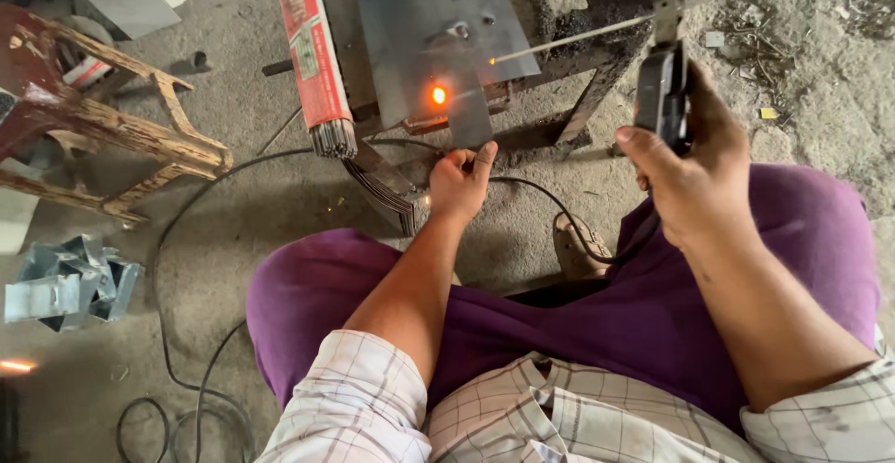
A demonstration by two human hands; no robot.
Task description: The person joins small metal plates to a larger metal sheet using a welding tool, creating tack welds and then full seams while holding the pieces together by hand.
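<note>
My right hand [695, 169] grips a black welding electrode holder [664, 81], with a thin welding rod [578, 36] running left from it toward a grey steel plate [424, 25]. A glowing orange spot [438, 96] shows on the lower strip of that plate. My left hand [461, 181] rests just below the strip, fingers curled on the plate's lower edge with the thumb raised. I sit low in purple trousers and a checked shirt, knees apart.
A red pack of welding rods [312, 53] leans left of the plate. A worn wooden stool [103, 123] lies at far left, folded grey metal pieces [70, 281] below it. Black cables [186, 370] loop on the concrete floor. A sandal [575, 244] shows between my knees.
</note>
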